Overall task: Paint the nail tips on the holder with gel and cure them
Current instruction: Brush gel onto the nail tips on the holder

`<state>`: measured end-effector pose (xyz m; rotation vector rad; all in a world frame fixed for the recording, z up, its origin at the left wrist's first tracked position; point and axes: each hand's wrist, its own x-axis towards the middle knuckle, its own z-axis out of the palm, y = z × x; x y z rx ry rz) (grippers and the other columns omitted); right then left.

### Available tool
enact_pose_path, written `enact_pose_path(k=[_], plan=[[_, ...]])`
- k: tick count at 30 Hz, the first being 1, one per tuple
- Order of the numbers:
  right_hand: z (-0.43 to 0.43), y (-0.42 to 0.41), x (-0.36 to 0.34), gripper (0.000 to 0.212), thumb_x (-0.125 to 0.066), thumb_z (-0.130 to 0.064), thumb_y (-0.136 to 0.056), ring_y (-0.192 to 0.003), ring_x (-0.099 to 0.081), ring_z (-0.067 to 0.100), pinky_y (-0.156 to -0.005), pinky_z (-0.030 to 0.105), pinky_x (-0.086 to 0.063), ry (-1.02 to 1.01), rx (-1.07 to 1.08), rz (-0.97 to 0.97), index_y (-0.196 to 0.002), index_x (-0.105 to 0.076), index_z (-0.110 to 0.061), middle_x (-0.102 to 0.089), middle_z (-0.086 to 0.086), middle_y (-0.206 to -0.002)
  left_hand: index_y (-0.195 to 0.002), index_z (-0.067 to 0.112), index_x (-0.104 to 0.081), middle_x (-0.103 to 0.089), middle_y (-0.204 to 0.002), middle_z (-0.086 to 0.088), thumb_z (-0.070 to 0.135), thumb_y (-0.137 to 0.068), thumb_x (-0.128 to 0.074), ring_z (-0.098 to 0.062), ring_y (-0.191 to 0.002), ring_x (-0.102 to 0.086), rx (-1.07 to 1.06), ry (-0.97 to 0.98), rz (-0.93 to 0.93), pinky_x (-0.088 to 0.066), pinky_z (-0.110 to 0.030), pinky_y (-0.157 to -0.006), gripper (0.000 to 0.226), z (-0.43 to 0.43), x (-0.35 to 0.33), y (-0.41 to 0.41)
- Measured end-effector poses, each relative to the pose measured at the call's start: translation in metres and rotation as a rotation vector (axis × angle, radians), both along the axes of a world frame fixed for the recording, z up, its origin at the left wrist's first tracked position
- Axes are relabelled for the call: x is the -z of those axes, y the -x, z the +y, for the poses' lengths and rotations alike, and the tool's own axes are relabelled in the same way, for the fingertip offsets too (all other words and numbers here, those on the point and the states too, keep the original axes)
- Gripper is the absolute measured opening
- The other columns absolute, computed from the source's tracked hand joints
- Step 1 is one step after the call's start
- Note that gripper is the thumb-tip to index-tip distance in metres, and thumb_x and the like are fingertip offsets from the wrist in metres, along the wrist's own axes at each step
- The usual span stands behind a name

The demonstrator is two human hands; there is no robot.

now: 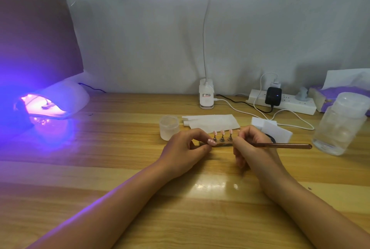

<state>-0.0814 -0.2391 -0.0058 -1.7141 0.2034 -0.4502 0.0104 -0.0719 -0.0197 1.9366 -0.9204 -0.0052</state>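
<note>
A narrow holder bar lies on the wooden desk between my hands, with three pink nail tips on small metal stands visible on it. My left hand pinches the bar's left end. My right hand is closed on the bar's right end and also holds a brown brush, whose handle points right. The brush's bristle end is hidden by my fingers. At the far left the white curing lamp glows violet, with something small inside it.
A frosted jar stands just behind my left hand. White paper wipes and a white pad lie behind the holder. A clear plastic container, a power strip with cables and a clip desk lamp sit behind.
</note>
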Motion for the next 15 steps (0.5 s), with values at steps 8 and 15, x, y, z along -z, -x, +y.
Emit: enact_pose_path(k=[8, 15], plan=[[0.0039, 0.0047, -0.0052, 0.012, -0.061, -0.014, -0.092, -0.046, -0.051, 0.012, -0.042, 0.020, -0.041, -0.066, 0.005, -0.072, -0.087, -0.055, -0.005, -0.066, 0.001, -0.065, -0.085, 0.036, -0.068, -0.073, -0.096, 0.011, 0.017, -0.091, -0.069, 0.001, -0.055, -0.049, -0.023, 0.041, 0.046, -0.040, -0.018, -0.056, 0.021, -0.0004, 0.0001, -0.0016], [0.0023, 0.0016, -0.0017, 0.013, -0.059, -0.017, -0.095, -0.047, -0.053, 0.011, -0.042, 0.018, -0.042, -0.028, 0.096, -0.097, -0.093, -0.057, -0.004, -0.064, 0.005, -0.062, -0.088, 0.032, -0.070, -0.067, -0.083, 0.021, 0.023, -0.093, -0.068, 0.003, -0.055, -0.051, -0.042, 0.046, 0.123, -0.038, -0.013, -0.055, 0.011, -0.0010, -0.0005, -0.0043]])
